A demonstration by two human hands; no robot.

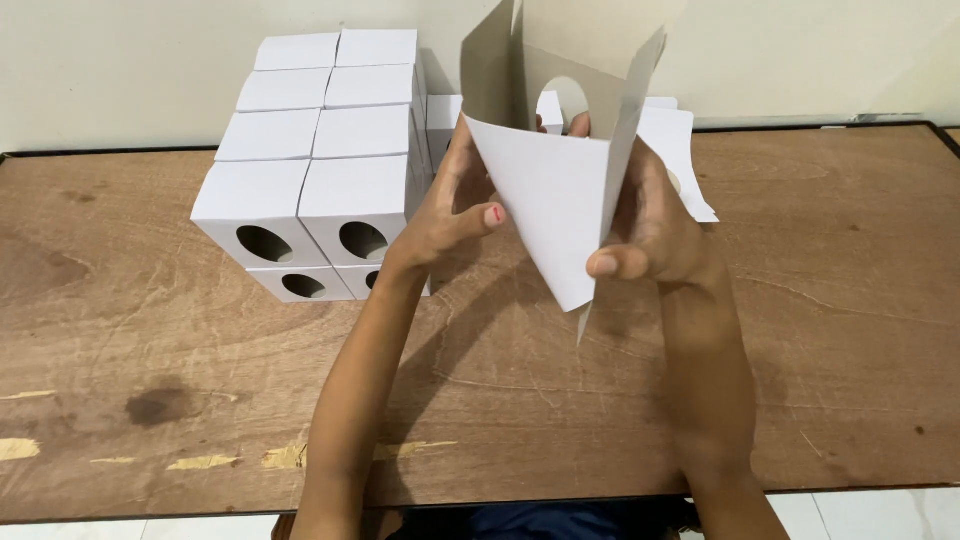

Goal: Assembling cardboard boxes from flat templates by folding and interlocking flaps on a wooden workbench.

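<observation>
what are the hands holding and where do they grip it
Both hands hold one half-folded white cardboard box: left hand on its left panel, right hand on its right edge.

A stack of folded boxes stands on the table in the upper left of the frame, against the wall. Right of it, at upper centre, a half-folded carton is held above the table between the left hand and right hand. Flat sheets lie behind the carton.
</observation>
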